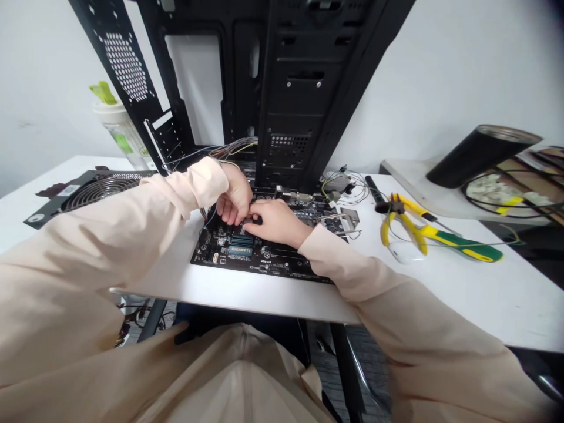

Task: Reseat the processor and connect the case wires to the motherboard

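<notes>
Your board, a black rectangular motherboard (275,261) with white print, lies flat on the white desk (264,296), dead ahead at 12 o'clock. Both your hands are over its upper-left part. Left hand (235,197): fingers curled down, grip bent; can't tell if it pinches anything. Right hand (279,220): fingers bent in toward the left's fingertips; can't tell whether that grip is closed on a part. Blue ribbed heatsink (241,248) marked GIGABYTE sits at 6 o'clock from your left hand.

Around the board: tall black metal PC case (291,106) at 12, thin multicoloured wires (235,147) at 11, dark power supply with round wire fan grille (94,191) at 9–10, yellow-handled pliers (403,226) and green-and-yellow screwdriver (462,244) at 3.
</notes>
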{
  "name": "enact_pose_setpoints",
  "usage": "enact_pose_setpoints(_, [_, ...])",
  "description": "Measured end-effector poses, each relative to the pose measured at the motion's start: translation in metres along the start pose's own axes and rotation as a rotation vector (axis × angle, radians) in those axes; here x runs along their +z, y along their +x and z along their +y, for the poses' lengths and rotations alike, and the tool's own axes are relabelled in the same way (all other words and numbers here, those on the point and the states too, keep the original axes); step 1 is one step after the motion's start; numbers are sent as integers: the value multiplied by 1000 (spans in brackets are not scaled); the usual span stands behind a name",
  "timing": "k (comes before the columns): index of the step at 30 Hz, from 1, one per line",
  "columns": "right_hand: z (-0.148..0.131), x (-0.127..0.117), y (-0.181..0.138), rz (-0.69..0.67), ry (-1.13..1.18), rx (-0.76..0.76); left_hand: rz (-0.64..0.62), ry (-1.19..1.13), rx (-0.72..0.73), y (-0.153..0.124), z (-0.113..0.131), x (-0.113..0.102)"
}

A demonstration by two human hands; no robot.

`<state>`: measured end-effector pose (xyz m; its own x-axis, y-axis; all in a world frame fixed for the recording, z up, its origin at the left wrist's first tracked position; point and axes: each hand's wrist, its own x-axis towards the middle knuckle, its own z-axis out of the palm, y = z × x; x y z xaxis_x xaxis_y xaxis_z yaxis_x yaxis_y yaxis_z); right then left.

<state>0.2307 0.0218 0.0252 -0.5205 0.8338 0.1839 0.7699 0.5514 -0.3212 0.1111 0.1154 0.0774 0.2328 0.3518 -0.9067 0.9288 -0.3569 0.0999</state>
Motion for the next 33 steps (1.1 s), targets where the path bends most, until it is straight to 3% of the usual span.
enact_pose_setpoints(33, [2, 2, 1, -18, -53, 12, -11, 17, -110, 3, 12, -1])
